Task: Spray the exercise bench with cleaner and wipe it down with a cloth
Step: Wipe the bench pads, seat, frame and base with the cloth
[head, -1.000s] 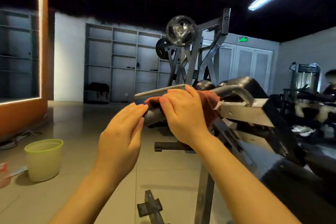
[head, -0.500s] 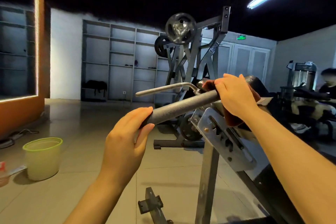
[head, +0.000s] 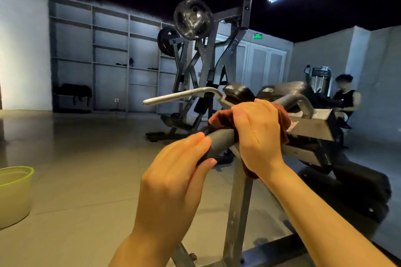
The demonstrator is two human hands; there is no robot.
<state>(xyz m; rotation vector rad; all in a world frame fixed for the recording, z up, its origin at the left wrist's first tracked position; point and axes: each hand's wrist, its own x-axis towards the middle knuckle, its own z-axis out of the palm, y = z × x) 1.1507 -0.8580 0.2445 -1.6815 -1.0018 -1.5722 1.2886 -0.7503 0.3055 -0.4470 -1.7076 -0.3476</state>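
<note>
A grey padded handle bar (head: 223, 140) of the exercise bench (head: 312, 128) runs from centre toward the right. My left hand (head: 173, 171) grips the bar's near end. My right hand (head: 256, 130) holds a rust-red cloth (head: 221, 118) wrapped over the bar just beyond my left hand. The cloth hangs down behind my right wrist. Black pads (head: 238, 93) of the bench sit behind the bar. No spray bottle is in view.
A green-rimmed bucket (head: 15, 193) stands on the floor at the left edge. A bare metal handle (head: 180, 96) juts left. A plate-loaded machine (head: 195, 60) stands behind, with wall shelves (head: 104, 56). A seated person (head: 345, 102) is at the right.
My right hand slid the cloth back along the bar from the far end toward my left hand. My left hand kept its hold on the bar's near end.
</note>
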